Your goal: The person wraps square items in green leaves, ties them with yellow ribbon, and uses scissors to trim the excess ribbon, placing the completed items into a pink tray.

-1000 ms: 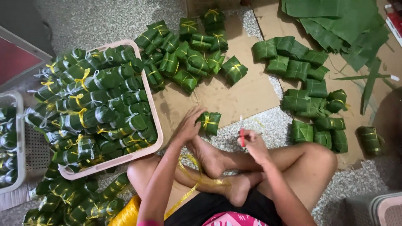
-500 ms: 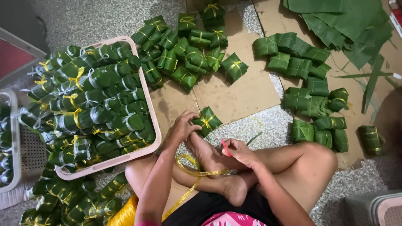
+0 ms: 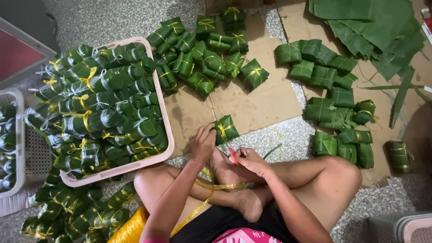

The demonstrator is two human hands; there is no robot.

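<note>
Seated cross-legged on speckled terrazzo floor [image 3: 112, 22], viewed from above. Flattened cardboard sheet [image 3: 261, 103] spread ahead, reaching the floor's far and right edges. Pink plastic tray [image 3: 164, 121] on the floor off the cardboard's left edge, heaped with leaf-wrapped parcels tied in yellow and silver ribbon [image 3: 99, 112]. Loose banana leaves [image 3: 373, 27] piled at the cardboard's far right corner. Cluster of tied parcels [image 3: 202, 54] at the cardboard's far edge, near the tray's far corner. Group of untied leaf parcels [image 3: 333, 94] along the cardboard's right side. Further tied parcels [image 3: 67, 211] on the floor just below the tray's near edge. White basket [image 3: 15, 144] partly in view at the floor's left edge. Spool of yellow ribbon [image 3: 130, 227] beside the left thigh, a strand [image 3: 216, 186] trailing across the foot.

Single tied parcel [image 3: 225, 129] at the cardboard's near edge, tilted, just ahead of the knees. Left hand [image 3: 203, 143] fingers curled, touching that parcel's near left side. Right hand [image 3: 252, 161] closed around a small red-handled tool [image 3: 233, 156], kind not discernible, just beside the parcel and apart from it.
</note>
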